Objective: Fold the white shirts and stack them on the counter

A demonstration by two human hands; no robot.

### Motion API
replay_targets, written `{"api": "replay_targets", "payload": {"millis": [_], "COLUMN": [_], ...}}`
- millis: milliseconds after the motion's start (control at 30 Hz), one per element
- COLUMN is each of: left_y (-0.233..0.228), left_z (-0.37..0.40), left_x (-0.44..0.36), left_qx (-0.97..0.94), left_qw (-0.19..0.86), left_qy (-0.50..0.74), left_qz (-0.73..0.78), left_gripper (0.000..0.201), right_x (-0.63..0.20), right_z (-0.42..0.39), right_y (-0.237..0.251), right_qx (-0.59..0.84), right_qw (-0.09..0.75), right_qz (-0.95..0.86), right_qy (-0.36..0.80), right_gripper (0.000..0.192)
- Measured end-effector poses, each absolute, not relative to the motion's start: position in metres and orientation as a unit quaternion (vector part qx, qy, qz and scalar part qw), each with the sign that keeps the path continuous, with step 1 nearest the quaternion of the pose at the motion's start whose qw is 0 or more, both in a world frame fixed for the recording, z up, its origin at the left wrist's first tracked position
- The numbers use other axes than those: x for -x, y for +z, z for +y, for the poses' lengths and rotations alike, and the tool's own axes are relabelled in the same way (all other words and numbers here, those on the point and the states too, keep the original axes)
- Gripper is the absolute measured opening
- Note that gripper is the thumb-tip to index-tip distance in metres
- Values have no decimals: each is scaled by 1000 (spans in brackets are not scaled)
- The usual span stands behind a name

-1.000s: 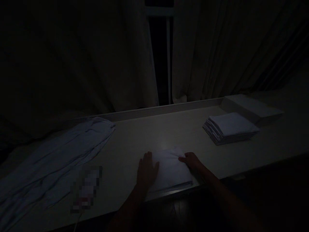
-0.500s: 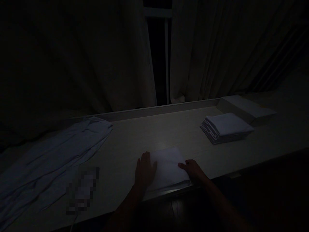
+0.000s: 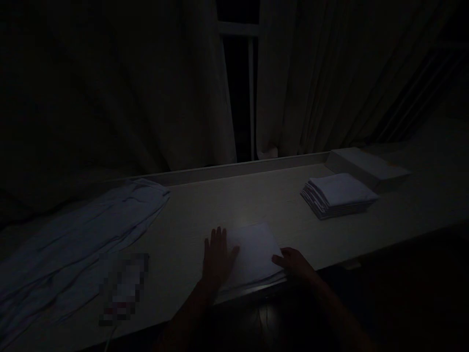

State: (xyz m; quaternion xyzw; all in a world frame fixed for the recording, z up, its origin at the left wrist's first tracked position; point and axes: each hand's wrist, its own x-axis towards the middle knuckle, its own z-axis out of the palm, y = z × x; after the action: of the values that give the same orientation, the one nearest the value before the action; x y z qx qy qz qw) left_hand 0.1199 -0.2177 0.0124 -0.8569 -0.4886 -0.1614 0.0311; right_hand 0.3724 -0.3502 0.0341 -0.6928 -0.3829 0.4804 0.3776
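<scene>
My left hand (image 3: 217,256) is lying flat with the fingers spread a little, palm down on the left edge of the folded cloth (image 3: 252,252). My right hand (image 3: 293,261) sits at the cloth's right near corner, fingers curled together on the edge, though it's too dark to tell if it's actually pinching or just pressing. So neither hand is clearly clamped on anything.

The cloth is a flat pale square right at the near edge of the table (image 3: 234,200), between both hands. I'd guess it's light, soft and floppy, nothing fragile, but it'll sag and unfold if I lift it by 1 corner. Best bet is probably sliding fingers under 2 opposite edges and keeping it level.

Further out there's 1 stack of folded cloths (image 3: 339,195) well off to the right, beside a flat box (image 3: 366,166), and a rumpled sheet (image 3: 80,230) spread out on the left. Curtains (image 3: 176,98) hang behind.
</scene>
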Motion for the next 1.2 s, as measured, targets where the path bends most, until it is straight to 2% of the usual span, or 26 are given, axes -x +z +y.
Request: {"api": "replay_targets", "payload": {"millis": [67, 167, 233, 367, 400, 533, 667, 800, 933, 1000, 1100, 1200], "left_y": [20, 19, 12, -1, -4, -12, -23, -36, -36, -18, 34, 95], "left_z": [-232, -258, -273, -289, -291, -301, -305, -295, -283, -280, -275, -260], "left_x": [-113, -96, -85, -73, -71, -55, -28, -4, 6, 2, -13, -36], "left_qx": [892, 936, 942, 939, 940, 947, 958, 955, 934, 911, 846, 768], "left_qw": [43, 41, 41, 43, 46, 49, 7, -60, -131, -173, -239, -272], "left_qy": [-152, -121, -110, -104, -102, -87, -90, -122, -174, -201, -234, -252], "left_qz": [-423, -328, -315, -324, -323, -304, -271, -265, -284, -317, -415, -522], "left_gripper": [73, 77, 83, 97, 95, 81, 83, 71, 53, 49, 37, 36], "right_x": [-376, -377, -375, -368, -367, -364, -359, -351, -348, -350, -361, -375], "right_z": [-356, -362, -365, -374, -378, -405, -436, -448, -443, -437, -420, -385], "right_y": [35, 28, 20, 11, 11, 18, 26, 25, 26, 37, 69, 104], "right_qx": [679, 706, 715, 672, 651, 622, 619, 631, 612, 610, 611, 617], "right_qw": [403, 418, 427, 473, 484, 458, 398, 399, 416, 426, 442, 440], "right_qz": [-375, -376, -377, -388, -406, -482, -532, -578, -615, -628, -637, -617], "right_qy": [487, 430, 404, 416, 421, 414, 418, 330, 273, 231, 160, 212], "right_gripper": [43, 54, 59, 86, 85, 52, 70, 51, 45, 41, 34, 30]}}
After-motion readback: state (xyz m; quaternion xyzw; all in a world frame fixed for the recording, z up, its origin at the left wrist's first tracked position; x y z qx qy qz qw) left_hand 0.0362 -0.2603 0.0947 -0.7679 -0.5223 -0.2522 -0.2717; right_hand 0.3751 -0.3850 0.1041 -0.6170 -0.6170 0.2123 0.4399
